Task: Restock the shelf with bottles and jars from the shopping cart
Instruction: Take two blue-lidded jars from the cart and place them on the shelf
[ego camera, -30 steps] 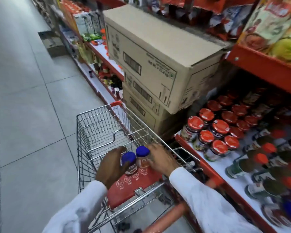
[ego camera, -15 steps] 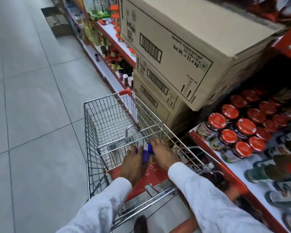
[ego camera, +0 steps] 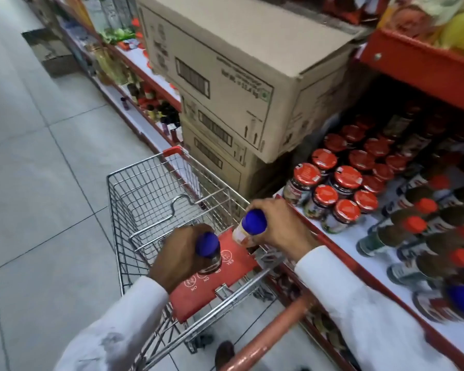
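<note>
My left hand [ego camera: 178, 254] grips a dark jar with a blue lid [ego camera: 208, 250] above the red child-seat flap of the wire shopping cart [ego camera: 134, 188]. My right hand [ego camera: 281, 226] holds a second blue-lidded jar [ego camera: 249, 227], paler, raised over the cart's right rim and close to the shelf [ego camera: 351, 242]. On the white shelf board stand several red-lidded jars [ego camera: 335, 188] and rows of bottles with orange caps [ego camera: 413, 228]. The cart basket looks bare of goods from here.
Three stacked cardboard boxes [ego camera: 225, 84] stand on the floor beyond the cart, against the shelving. An orange-red upper shelf edge [ego camera: 418, 68] overhangs the jars. The cart's red handle [ego camera: 268, 341] is near my body. Grey tiled aisle floor [ego camera: 38, 183] lies to the left.
Both hands went down into the cart and have come back up, each with a blue-lidded jar. The right hand has moved rightward toward the shelf.
</note>
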